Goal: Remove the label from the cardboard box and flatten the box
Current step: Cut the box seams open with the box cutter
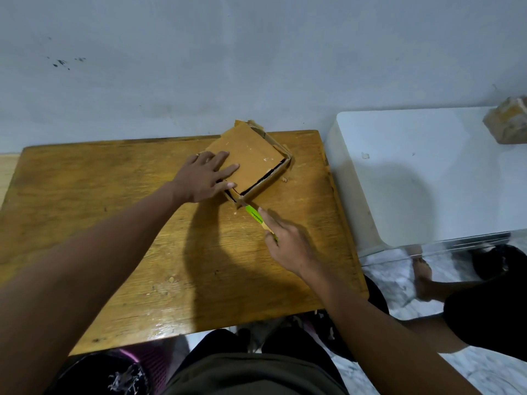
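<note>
**Two hands, one cutter and one box on a wooden bench**

Nearest the camera, the person's lap in dark clothing fills the bottom edge, and two bare forearms reach forward over the bench (114, 223), a single yellow-brown wooden top. One right hand (285, 240) lies low over the bench right of centre, knuckles up, its grip closed around one cutter (255, 215) with a green body; the forefinger runs extended along the top of the tool. The cutter points away and to the left, its tip meeting the near corner of the box. One left hand (205, 178) lies farther out, palm down, fingers spread apart and pressed flat on the box top; the thumb sits at the near edge of that panel. This hand clasps nothing.

One box (251, 158), brown cardboard, low and roughly square, rests on the far part of the bench, turned with a corner toward the person. Its top panel is lifted slightly, showing a dark gap along the near right side. No label can be made out on the visible faces. A few small cardboard scraps lie on the bench beside it.

To the right stands one white surface (427, 172) carrying one crumpled brown lump (507, 121) at its far corner. A pale wall (256, 52) closes the background.
</note>
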